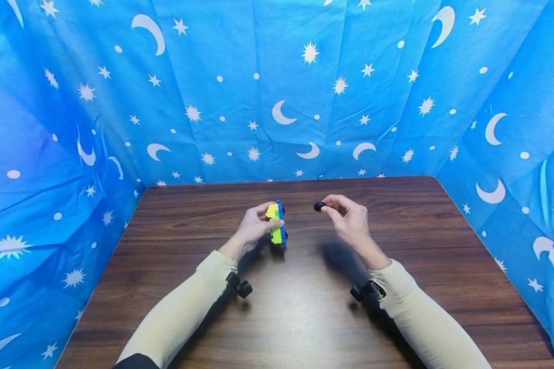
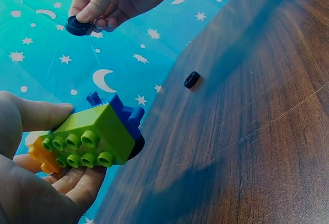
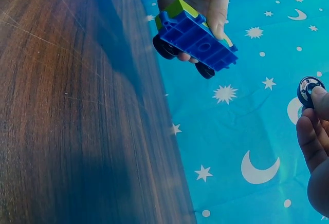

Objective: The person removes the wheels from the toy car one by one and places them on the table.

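Observation:
My left hand [image 1: 251,229] grips a building-block toy car [image 2: 100,134] by its sides, held up over the table. Lime green and orange bricks with round studs sit on its blue base [image 3: 198,41]. The right wrist view looks onto the hollow underside of that base, where two black wheels [image 3: 165,47] are fitted along one side; bare axle stubs show on the other. Off to the right, apart from the car, my right hand [image 1: 351,220] pinches a loose black wheel [image 3: 310,91] with a grey hub between thumb and fingers.
Another black wheel [image 2: 192,80] lies on the dark wooden table [image 1: 295,307]. Blue cloth [image 1: 286,77] with white moons and stars hangs behind the table and along both sides. Each wrist wears a small black camera [image 1: 238,285] on a strap.

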`<action>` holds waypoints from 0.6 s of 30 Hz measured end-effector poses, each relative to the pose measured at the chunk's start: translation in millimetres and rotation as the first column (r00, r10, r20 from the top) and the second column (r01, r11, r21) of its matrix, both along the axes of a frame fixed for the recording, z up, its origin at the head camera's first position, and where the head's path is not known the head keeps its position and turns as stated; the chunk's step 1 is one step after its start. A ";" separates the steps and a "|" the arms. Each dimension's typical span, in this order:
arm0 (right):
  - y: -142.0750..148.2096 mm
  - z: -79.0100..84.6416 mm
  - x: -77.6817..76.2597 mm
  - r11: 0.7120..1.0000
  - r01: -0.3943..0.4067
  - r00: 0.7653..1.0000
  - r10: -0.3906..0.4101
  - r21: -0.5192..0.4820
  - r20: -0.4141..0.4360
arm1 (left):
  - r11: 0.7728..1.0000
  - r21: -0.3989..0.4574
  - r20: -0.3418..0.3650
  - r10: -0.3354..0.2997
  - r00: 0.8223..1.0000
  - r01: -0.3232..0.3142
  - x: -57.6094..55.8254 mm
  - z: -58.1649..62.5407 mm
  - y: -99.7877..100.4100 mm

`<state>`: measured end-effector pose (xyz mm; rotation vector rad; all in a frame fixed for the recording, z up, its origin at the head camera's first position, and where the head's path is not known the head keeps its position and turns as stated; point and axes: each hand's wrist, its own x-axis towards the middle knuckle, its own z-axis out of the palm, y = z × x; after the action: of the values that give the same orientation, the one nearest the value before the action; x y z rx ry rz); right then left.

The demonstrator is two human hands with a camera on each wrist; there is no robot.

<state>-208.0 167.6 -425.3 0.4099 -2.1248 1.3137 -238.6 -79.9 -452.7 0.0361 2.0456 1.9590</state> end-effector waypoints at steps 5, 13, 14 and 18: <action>6.8 -3.7 -2.0 1.000 0.002 1.000 -0.002 0.003 -0.003 | 1.000 -0.009 0.010 0.000 1.000 0.000 1.0 1.1 0.3; 14.4 -6.1 -1.3 1.000 0.014 1.000 -0.014 0.021 -0.008 | 1.000 -0.009 0.016 -0.009 1.000 0.009 1.9 2.2 0.5; 14.8 -6.9 -1.2 1.000 0.013 1.000 -0.013 0.020 -0.010 | 1.000 -0.009 0.015 -0.009 1.000 0.009 1.8 2.1 0.3; 17.0 -9.2 -0.9 1.000 0.019 1.000 -0.019 0.010 -0.002 | 1.000 -0.011 0.008 -0.009 1.000 0.009 1.1 1.0 0.0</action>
<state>-208.9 184.6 -434.6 0.3938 -2.1290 1.2916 -237.5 -79.9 -451.7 0.0347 2.0482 1.9391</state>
